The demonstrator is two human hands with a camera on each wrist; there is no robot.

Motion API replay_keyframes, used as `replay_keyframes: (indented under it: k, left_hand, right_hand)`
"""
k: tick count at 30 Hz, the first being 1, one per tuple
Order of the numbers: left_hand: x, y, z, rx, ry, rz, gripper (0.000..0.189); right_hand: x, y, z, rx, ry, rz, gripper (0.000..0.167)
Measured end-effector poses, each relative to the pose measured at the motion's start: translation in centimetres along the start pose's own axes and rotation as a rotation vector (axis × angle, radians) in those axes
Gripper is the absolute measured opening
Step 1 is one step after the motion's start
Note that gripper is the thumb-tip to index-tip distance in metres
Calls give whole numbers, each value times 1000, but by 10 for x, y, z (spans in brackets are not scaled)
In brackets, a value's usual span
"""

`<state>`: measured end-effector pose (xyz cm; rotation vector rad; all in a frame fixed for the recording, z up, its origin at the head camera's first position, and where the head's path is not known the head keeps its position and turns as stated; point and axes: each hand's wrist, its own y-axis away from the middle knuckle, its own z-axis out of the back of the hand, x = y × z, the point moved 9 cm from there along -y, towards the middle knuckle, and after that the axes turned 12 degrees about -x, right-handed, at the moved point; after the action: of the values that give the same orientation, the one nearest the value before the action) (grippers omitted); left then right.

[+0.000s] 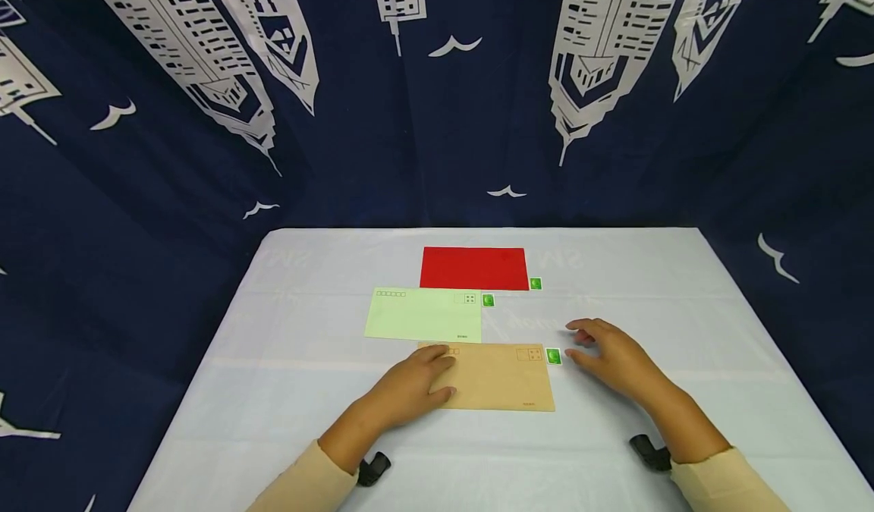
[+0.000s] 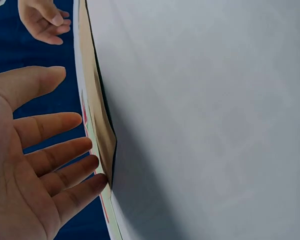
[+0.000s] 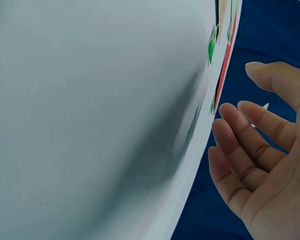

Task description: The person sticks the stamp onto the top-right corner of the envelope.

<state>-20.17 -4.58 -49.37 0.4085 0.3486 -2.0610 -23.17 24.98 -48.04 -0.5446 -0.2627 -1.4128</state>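
A brown envelope (image 1: 501, 381) lies flat nearest the person. My left hand (image 1: 408, 387) rests on its left end, fingers extended; in the left wrist view the fingertips (image 2: 100, 181) touch the envelope, whose edge lifts slightly. Just off its upper right corner is a small green stamp (image 1: 554, 356) with a white border. To the right of that stamp hovers my right hand (image 1: 617, 356), fingers loosely bent and holding nothing. The right wrist view shows its palm and relaxed fingers (image 3: 222, 162) apart from the stamps.
Behind the brown envelope lie a pale green envelope (image 1: 423, 316) and, farther back, a red envelope (image 1: 474, 268). Each has a green stamp at its right: one stamp (image 1: 488, 300) by the pale green, another stamp (image 1: 536, 284) by the red. A white cloth covers the table (image 1: 307, 391).
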Motion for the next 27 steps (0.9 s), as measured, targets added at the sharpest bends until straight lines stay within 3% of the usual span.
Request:
replay_keyframes:
  k: [13, 27]
  left_hand:
    - [-9, 1, -3, 16, -88, -75, 53]
    - [-16, 4, -9, 60, -151, -112, 53]
  right_hand:
    - [5, 1, -10, 60, -28, 17, 35]
    - [8, 3, -14, 59, -7, 56, 32]
